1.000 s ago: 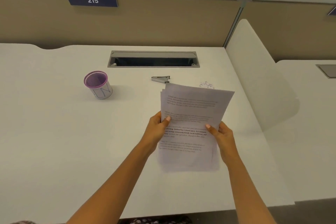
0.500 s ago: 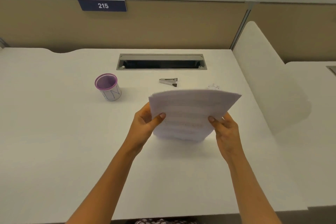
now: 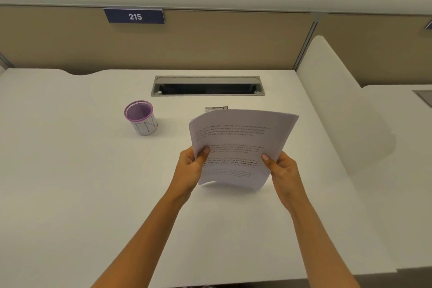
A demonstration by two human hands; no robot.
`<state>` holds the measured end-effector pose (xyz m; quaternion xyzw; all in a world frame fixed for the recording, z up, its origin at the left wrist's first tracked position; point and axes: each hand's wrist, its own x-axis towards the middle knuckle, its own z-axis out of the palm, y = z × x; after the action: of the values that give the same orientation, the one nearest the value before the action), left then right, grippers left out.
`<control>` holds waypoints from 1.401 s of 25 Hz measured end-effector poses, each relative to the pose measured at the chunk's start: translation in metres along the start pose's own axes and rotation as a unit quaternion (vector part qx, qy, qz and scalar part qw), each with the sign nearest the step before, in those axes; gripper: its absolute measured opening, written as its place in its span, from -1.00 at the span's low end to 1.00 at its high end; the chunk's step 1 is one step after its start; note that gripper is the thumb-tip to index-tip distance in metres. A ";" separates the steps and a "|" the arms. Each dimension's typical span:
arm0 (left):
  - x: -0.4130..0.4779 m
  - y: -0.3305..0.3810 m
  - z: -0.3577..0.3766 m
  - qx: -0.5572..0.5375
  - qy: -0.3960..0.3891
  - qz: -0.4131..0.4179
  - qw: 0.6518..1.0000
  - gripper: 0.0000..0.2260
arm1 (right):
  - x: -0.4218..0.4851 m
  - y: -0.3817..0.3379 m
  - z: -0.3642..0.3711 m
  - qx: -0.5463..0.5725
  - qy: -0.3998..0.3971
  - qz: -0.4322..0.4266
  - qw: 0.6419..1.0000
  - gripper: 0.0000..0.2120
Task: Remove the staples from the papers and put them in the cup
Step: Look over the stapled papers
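I see the left hand (image 3: pixel 190 166) and right hand (image 3: pixel 282 170) each pinching a side edge of the curved stack of white printed papers (image 3: pixel 236 145), mid-frame above the white desk (image 3: pixel 70 182). The purple-rimmed white cup (image 3: pixel 141 118) stands well left. The blue plate (image 3: pixel 135 16) reads 215.

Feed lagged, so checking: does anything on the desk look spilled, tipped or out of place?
Nothing stands out. The cup stands upright, nothing is spilled, and the papers are bowed between the left hand and right hand. A small metal tool lies partly hidden behind their top edge.
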<state>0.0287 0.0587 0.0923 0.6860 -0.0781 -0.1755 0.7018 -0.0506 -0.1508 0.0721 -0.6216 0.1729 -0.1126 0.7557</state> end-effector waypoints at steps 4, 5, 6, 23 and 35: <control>0.004 0.004 -0.008 -0.062 0.026 -0.016 0.998 -0.79 | 0.004 -0.016 -0.010 -0.051 -0.044 -0.005 0.998 -0.74; 0.005 0.005 -0.012 -0.095 0.038 -0.024 0.994 -0.79 | 0.005 -0.018 -0.014 -0.066 -0.053 0.004 0.996 -0.75; 0.006 0.006 -0.015 -0.133 0.051 -0.036 0.989 -0.79 | 0.006 -0.020 -0.020 -0.079 -0.061 0.015 0.995 -0.75; 0.002 -0.013 -0.032 -0.388 0.066 -0.126 0.911 -0.72 | -0.014 -0.001 0.027 0.130 0.009 0.019 0.991 -0.75; 0.014 0.000 -0.100 -0.021 0.011 -0.003 1.000 -0.73 | -0.009 -0.005 -0.011 -0.011 -0.021 0.021 1.000 -0.43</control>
<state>0.0767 0.1473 0.0862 0.6731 -0.0648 -0.1712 0.7166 -0.0633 -0.1587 0.0761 -0.6283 0.1713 -0.0823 0.7544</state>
